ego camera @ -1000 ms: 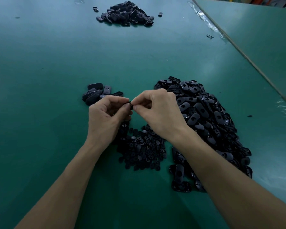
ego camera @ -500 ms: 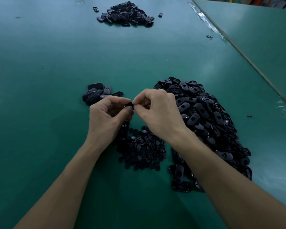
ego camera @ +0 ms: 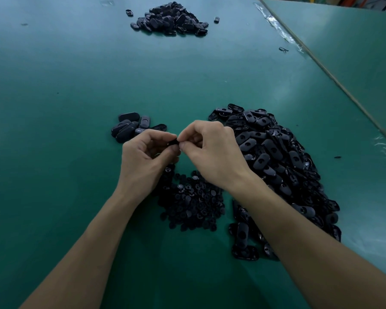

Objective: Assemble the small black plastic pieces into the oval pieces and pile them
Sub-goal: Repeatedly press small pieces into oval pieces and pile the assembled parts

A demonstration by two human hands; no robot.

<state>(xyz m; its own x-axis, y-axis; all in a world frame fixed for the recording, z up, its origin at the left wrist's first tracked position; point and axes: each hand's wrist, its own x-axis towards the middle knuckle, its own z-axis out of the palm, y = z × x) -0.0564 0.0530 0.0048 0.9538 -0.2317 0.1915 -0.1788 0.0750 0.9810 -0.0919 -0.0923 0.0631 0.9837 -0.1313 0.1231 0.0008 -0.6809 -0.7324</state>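
My left hand (ego camera: 146,159) and my right hand (ego camera: 212,152) meet fingertip to fingertip above the green table (ego camera: 54,152). Between them they pinch a black piece (ego camera: 173,142), mostly hidden by the fingers. Below the hands lies a heap of small black round pieces (ego camera: 192,201). A large heap of black oval pieces (ego camera: 276,166) spreads to the right, partly under my right forearm. A small pile of oval pieces (ego camera: 132,127) lies just beyond my left hand.
Another pile of black oval pieces (ego camera: 169,18) sits at the far end of the table, with two strays beside it. A seam with clear tape (ego camera: 283,34) runs diagonally at the right. A few loose bits (ego camera: 283,49) lie near it.
Both hands stay joined at the fingertips on the black piece; they have shifted only slightly, with the fingers working on it.
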